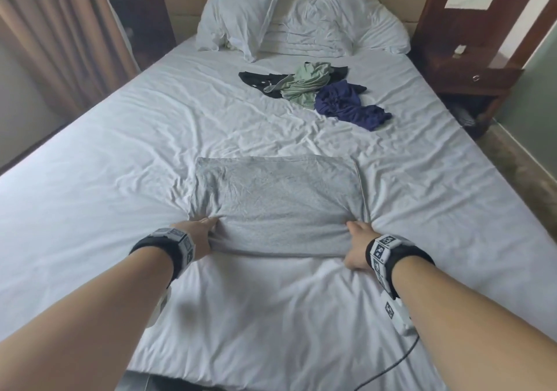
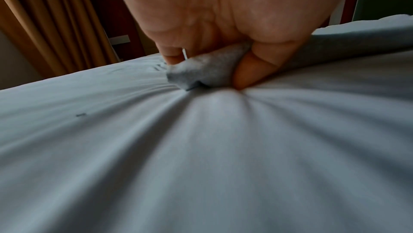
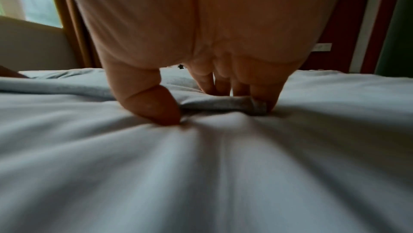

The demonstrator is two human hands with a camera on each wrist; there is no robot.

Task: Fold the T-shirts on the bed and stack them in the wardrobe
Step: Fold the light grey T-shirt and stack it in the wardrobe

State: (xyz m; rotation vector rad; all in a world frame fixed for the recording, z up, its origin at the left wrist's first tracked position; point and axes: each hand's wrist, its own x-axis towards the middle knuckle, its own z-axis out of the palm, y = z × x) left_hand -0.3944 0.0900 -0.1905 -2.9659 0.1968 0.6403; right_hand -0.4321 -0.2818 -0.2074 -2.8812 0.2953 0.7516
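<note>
Grey tee [image 1: 275,206] pinched at both near corners: left hand [image 1: 197,234] and right hand [image 1: 358,247] each grip an edge, tee flat mid-bed [image 1: 120,155]. Risk: fingers also catch the sheet [image 2: 201,148] bunched beneath, dragging it and spoiling the fold. Unfolded pile [image 1: 313,93] lies further up, well apart; pillows [image 1: 241,11] beyond. Nothing blocks the fold.

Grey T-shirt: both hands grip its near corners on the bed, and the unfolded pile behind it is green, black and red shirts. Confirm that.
Not quite: no red shirt. The head view shows the pile as green, black and navy blue. The rest holds: the left hand and right hand grip the near corners of the grey T-shirt on the bed.
</note>
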